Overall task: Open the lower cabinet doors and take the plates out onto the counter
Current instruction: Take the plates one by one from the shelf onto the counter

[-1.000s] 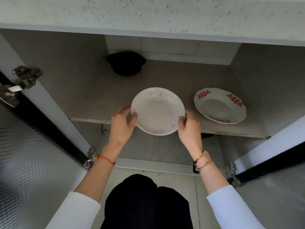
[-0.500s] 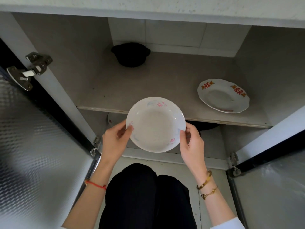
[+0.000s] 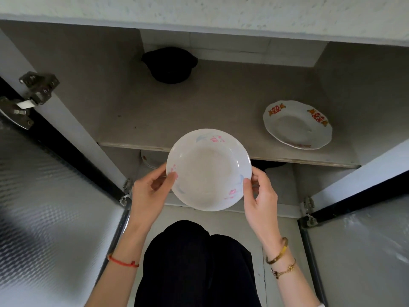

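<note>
Fingers of both hands pinch flowered plate before grey shelf.

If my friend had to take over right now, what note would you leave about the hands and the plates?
Left hand and right hand each grip an edge of the flowered plate, held in the air in front of the shelf.
Red-patterned plate lies on the shelf's right side.
Done: both cabinet doors open, one plate off the shelf.
Left: set this plate on the counter, then fetch the other. Something pale shows under the shelf; cannot tell what.
</note>
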